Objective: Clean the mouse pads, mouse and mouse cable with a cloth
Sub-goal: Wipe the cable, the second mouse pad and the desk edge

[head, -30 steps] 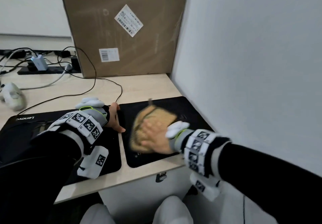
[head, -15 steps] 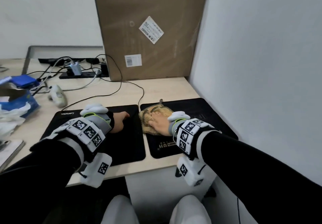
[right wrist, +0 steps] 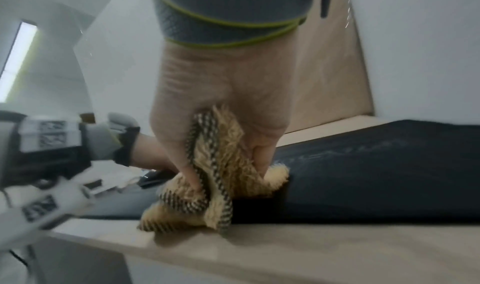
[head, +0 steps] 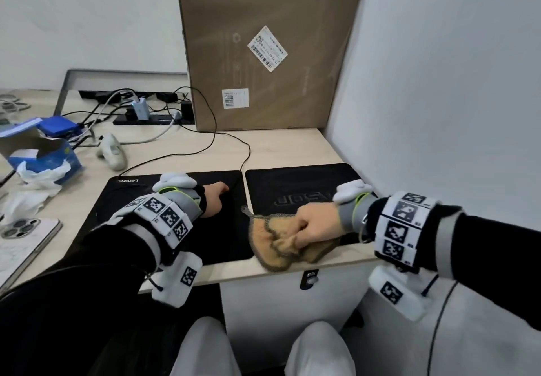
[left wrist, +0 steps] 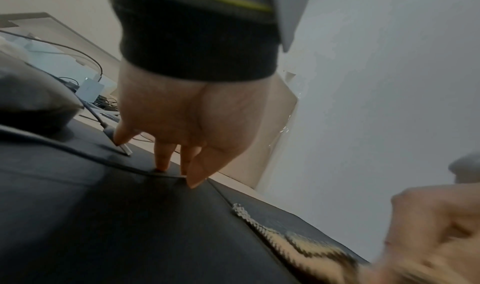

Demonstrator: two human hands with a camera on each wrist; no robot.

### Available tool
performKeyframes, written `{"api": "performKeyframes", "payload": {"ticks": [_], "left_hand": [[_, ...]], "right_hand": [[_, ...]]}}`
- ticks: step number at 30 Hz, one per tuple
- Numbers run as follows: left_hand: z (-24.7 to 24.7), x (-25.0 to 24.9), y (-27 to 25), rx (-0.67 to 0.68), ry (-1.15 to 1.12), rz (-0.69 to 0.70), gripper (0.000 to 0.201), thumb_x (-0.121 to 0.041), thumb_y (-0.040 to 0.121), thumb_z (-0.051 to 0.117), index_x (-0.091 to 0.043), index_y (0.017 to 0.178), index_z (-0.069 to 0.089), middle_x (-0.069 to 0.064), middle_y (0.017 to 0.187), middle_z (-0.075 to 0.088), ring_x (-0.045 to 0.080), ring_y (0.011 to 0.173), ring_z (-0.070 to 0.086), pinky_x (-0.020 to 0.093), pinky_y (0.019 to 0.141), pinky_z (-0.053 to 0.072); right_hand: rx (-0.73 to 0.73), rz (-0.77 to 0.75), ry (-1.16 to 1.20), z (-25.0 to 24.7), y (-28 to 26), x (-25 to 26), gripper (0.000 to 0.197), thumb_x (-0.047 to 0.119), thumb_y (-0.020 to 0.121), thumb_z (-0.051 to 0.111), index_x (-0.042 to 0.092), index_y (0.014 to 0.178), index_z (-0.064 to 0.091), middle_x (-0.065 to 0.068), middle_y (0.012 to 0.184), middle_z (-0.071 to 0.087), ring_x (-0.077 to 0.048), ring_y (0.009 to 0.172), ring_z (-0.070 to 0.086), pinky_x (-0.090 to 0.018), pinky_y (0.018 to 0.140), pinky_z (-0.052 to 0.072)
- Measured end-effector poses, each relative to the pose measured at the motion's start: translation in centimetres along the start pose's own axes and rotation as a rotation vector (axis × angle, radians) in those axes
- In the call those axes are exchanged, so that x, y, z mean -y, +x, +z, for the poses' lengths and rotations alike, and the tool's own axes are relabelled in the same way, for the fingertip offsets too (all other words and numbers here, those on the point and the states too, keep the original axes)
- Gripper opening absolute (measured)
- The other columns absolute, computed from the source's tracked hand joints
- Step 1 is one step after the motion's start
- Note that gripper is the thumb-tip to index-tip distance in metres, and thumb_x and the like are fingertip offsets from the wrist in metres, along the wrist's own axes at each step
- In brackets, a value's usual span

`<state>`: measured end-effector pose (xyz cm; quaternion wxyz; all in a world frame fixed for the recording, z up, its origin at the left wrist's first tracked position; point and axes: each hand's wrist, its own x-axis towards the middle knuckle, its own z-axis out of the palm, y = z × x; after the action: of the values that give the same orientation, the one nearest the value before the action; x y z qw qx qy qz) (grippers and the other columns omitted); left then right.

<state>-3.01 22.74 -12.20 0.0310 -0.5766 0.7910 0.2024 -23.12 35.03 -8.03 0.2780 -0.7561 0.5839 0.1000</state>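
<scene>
Bunched in our right-hand grip (head: 314,224), the fuzzy tan cloth (head: 275,242) sits at the right black mouse pad's (head: 295,182) near-left corner; unwiped pad stretches away rightward; left hand (head: 212,200) presses fingertips flat

I see a shaggy tan cloth (head: 278,241) with woven striped edging, matt black fabric mouse pads (head: 292,182), pale wood-grain desk (head: 281,147), plain brown cardboard box (head: 263,47)
</scene>
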Motion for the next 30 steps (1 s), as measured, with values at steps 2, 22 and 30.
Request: {"api": "performKeyframes", "payload": {"ticks": [2, 22, 30], "left_hand": [[0.3, -0.6, -0.3, 0.006, 0.004, 0.007, 0.055, -0.013, 0.087, 0.044, -0.025, 0.141, 0.036, 0.009, 0.134, 0.055, 0.027, 0.12, 0.055, 0.036, 0.105, 0.042], [1.3, -6.7, -3.5, 0.091, 0.261, 0.117, 0.056, -0.029, 0.093, 0.051, -0.014, 0.144, 0.035, 0.014, 0.145, 0.043, 0.028, 0.132, 0.045, 0.031, 0.11, 0.035], [1.2, -7.2, -1.6, 0.062, 0.283, 0.103, 0.059, -0.037, 0.09, 0.053, -0.014, 0.142, 0.038, 0.009, 0.14, 0.049, 0.027, 0.128, 0.048, 0.032, 0.107, 0.039]], "right_hand": [[-0.065, 0.056, -0.058, 0.2, -0.6, -2.1, 0.033, 0.022, 0.092, 0.053, 0.015, 0.122, 0.062, -0.004, 0.121, 0.065, -0.016, 0.106, 0.058, -0.021, 0.09, 0.039], [-0.195, 0.168, -0.182, 5.5, 1.9, -2.8, 0.063, 0.05, 0.097, 0.027, 0.028, 0.15, 0.002, 0.004, 0.16, -0.008, -0.025, 0.147, -0.011, -0.043, 0.12, -0.002], [-0.4, 0.608, -0.015, 6.2, -3.7, -15.5, 0.066, 0.047, 0.098, 0.024, 0.012, 0.15, 0.004, -0.012, 0.16, -0.004, -0.024, 0.148, -0.004, -0.037, 0.121, -0.001]]}}
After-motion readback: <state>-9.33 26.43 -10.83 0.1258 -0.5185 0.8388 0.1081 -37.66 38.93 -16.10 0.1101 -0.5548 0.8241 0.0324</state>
